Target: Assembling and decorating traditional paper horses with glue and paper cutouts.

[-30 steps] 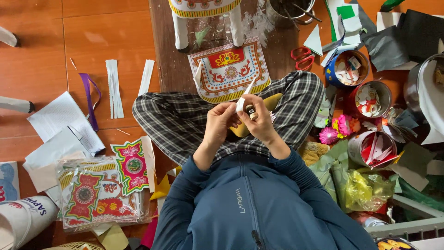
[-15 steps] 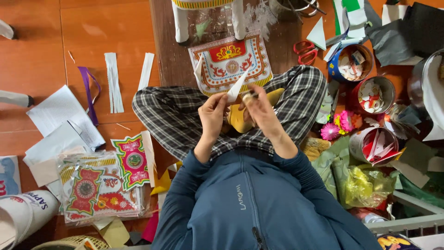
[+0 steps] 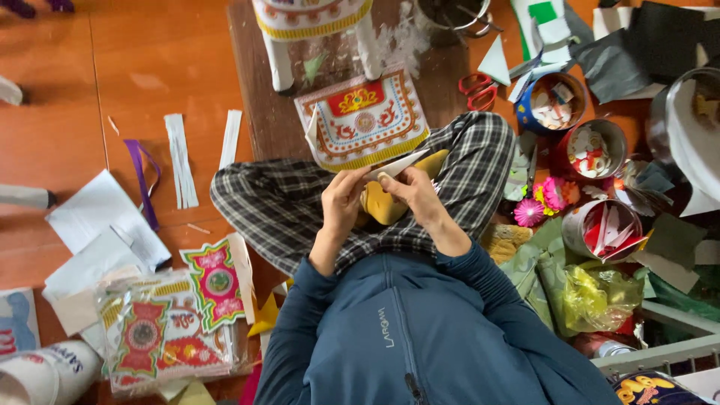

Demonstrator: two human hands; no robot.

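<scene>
White paper strip (image 3: 396, 164) pinched between both hands' fingertips (image 3: 384, 177).

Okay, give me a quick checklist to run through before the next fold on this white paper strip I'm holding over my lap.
1. Both hands on the strip: ok. The left hand and right hand pinch the white paper strip between them.
2. Strip free of other things: ok. It is held above the lap, apart from the patterned paper panel on the board.
3. Crease line visible: cannot tell, too small to see.
4. Scissors at hand: ok. The red scissors lie beside the right knee.
5. Spare strips: ok. White paper strips lie on the floor to the left.
</scene>
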